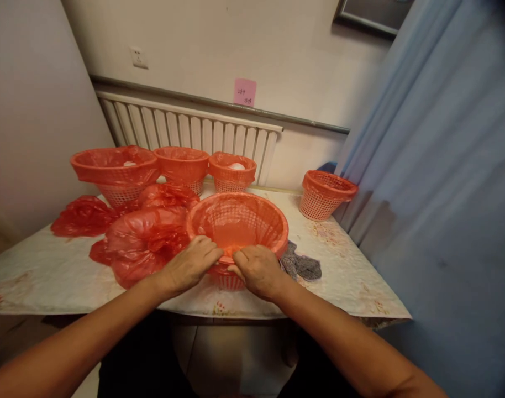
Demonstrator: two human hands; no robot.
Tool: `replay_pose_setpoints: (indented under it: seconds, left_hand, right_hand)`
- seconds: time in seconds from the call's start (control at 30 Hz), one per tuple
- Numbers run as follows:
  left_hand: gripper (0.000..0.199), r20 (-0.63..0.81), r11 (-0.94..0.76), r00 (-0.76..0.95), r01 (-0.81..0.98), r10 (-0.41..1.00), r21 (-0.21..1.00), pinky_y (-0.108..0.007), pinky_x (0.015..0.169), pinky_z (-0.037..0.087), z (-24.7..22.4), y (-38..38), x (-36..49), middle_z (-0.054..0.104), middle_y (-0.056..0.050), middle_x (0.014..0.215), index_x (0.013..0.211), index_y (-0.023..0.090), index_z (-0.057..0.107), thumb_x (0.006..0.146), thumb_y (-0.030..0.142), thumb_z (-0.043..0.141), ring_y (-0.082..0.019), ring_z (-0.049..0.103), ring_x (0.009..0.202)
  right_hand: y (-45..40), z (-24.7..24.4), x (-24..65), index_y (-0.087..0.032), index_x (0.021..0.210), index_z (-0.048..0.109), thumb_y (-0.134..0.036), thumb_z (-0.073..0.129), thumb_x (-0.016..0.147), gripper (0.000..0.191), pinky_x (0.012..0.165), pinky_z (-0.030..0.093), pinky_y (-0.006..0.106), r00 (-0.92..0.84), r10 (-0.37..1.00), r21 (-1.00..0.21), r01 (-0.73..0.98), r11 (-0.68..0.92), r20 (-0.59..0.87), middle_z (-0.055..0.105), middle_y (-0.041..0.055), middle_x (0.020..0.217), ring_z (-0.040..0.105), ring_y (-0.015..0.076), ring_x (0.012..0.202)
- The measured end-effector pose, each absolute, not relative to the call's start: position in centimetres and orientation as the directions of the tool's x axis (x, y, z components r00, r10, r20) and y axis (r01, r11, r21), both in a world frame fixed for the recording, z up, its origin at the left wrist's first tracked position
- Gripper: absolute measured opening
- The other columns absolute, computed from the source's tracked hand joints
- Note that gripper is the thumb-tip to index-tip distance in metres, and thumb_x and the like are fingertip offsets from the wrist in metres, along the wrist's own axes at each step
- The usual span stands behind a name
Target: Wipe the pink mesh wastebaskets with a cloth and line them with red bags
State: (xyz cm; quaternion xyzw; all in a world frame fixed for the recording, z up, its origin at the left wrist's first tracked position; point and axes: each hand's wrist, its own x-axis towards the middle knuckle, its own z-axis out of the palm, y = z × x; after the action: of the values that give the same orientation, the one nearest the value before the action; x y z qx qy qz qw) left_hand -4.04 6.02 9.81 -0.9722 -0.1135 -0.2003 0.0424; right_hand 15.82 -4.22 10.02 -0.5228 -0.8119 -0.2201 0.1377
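Note:
A pink-orange basket [279,221] stands near the front middle of the table, lined with a red plastic bag [231,224] that is folded over its rim. My left hand [196,262] is closed on the bag at the near rim, a little left of the middle. Just to its right, my right hand [256,268] pinches the bag at the same rim, fingers curled. Filled red bags [136,243] lie left of the basket, close against it. A grey cloth [308,267] lies behind my right wrist.
Three lined baskets stand at the back left: a large one [124,177], a middle one [184,166] and a small one [231,174]. Another lined basket [321,199] is at the right, beside the blue curtain [435,166]. A radiator [169,124] is behind the table [356,282].

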Motion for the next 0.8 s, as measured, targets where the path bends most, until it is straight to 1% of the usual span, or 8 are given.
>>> replay_pose_setpoints:
  seconds: [0.1, 0.23, 0.3, 0.37, 0.47, 0.57, 0.7, 0.8]
  left_hand:
    - [0.027, 0.401, -0.966, 0.896, 0.244, 0.189, -0.09, -0.044, 0.096, 0.034, 10.3, 8.5, -6.1, 0.056, -0.002, 0.084, 0.094, 0.018, 0.058, 0.096, 0.014, 0.031, -0.017, 0.05, 0.084]
    - [0.025, 0.444, -0.959, 0.871, 0.272, 0.211, -0.078, -0.047, 0.103, 0.028, 10.9, 8.7, -7.1, 0.057, -0.007, 0.11, 0.116, 0.018, 0.052, 0.095, 0.019, 0.039, -0.021, 0.048, 0.107]
    - [0.03, 0.46, -0.969, 0.867, 0.24, 0.192, -0.05, -0.047, 0.104, 0.027, 10.6, 7.2, -6.1, 0.057, -0.008, 0.115, 0.123, 0.019, 0.048, 0.094, 0.023, 0.046, -0.023, 0.046, 0.112]
    - [0.029, 0.443, -0.979, 0.88, 0.205, 0.173, -0.024, -0.046, 0.104, 0.028, 10.1, 5.7, -4.8, 0.059, -0.006, 0.108, 0.123, 0.019, 0.049, 0.094, 0.02, 0.044, -0.021, 0.05, 0.105]
    - [0.022, 0.424, -0.974, 0.885, 0.225, 0.193, -0.025, -0.041, 0.092, 0.038, 9.5, 5.2, -3.9, 0.058, -0.004, 0.086, 0.106, 0.018, 0.057, 0.095, 0.017, 0.038, -0.019, 0.051, 0.087]
    - [0.023, 0.406, -0.965, 0.889, 0.256, 0.211, -0.06, -0.042, 0.093, 0.037, 9.7, 7.2, -5.4, 0.056, -0.002, 0.082, 0.094, 0.018, 0.058, 0.094, 0.014, 0.035, -0.019, 0.05, 0.085]
    - [0.027, 0.412, -0.956, 0.881, 0.285, 0.233, -0.067, -0.048, 0.103, 0.027, 10.5, 9.1, -8.0, 0.06, -0.004, 0.1, 0.103, 0.021, 0.057, 0.093, 0.01, 0.034, -0.019, 0.052, 0.097]
    - [0.029, 0.44, -0.963, 0.868, 0.269, 0.228, -0.031, -0.048, 0.105, 0.026, 10.8, 7.5, -7.4, 0.058, -0.008, 0.117, 0.121, 0.021, 0.05, 0.093, 0.022, 0.045, -0.023, 0.047, 0.114]
  right_hand:
    - [-4.3, 10.0, 18.6, -0.017, 0.083, 0.056, -0.044, 0.039, 0.096, 0.035, 0.063, 0.03, 0.03, -0.42, 0.805, 0.219, 0.907, 0.359, 0.42, 0.061, 0.0047, 0.077, 0.05, 0.0165, 0.069]
    - [-4.7, 9.5, 20.6, -0.017, 0.08, 0.056, -0.048, 0.041, 0.094, 0.037, 0.067, 0.031, 0.03, -0.405, 0.808, 0.219, 0.914, 0.342, 0.429, 0.06, 0.006, 0.078, 0.05, 0.0172, 0.072]
    - [-4.7, 9.4, 19.5, -0.017, 0.08, 0.056, -0.048, 0.041, 0.094, 0.037, 0.066, 0.031, 0.03, -0.385, 0.811, 0.215, 0.922, 0.321, 0.441, 0.06, 0.006, 0.077, 0.051, 0.0174, 0.072]
    - [-4.6, 9.5, 17.6, -0.017, 0.081, 0.056, -0.048, 0.041, 0.095, 0.037, 0.064, 0.03, 0.03, -0.379, 0.811, 0.205, 0.925, 0.32, 0.446, 0.061, 0.0055, 0.076, 0.051, 0.0171, 0.07]
    - [-4.4, 9.9, 15.6, -0.017, 0.084, 0.057, -0.046, 0.04, 0.095, 0.035, 0.061, 0.029, 0.03, -0.396, 0.805, 0.187, 0.918, 0.35, 0.442, 0.06, 0.0042, 0.075, 0.051, 0.0164, 0.068]
    - [-4.4, 10.1, 16.8, -0.017, 0.087, 0.057, -0.043, 0.04, 0.096, 0.033, 0.062, 0.029, 0.029, -0.425, 0.8, 0.187, 0.905, 0.382, 0.424, 0.06, 0.0043, 0.076, 0.049, 0.0159, 0.068]
    - [-4.7, 9.8, 20.2, -0.016, 0.082, 0.056, -0.044, 0.041, 0.095, 0.035, 0.068, 0.031, 0.03, -0.442, 0.79, 0.199, 0.897, 0.394, 0.426, 0.059, 0.0061, 0.079, 0.047, 0.0163, 0.071]
    - [-4.9, 9.6, 20.2, -0.016, 0.08, 0.056, -0.046, 0.041, 0.095, 0.036, 0.067, 0.03, 0.031, -0.419, 0.789, 0.212, 0.908, 0.362, 0.449, 0.059, 0.0058, 0.078, 0.047, 0.0167, 0.071]
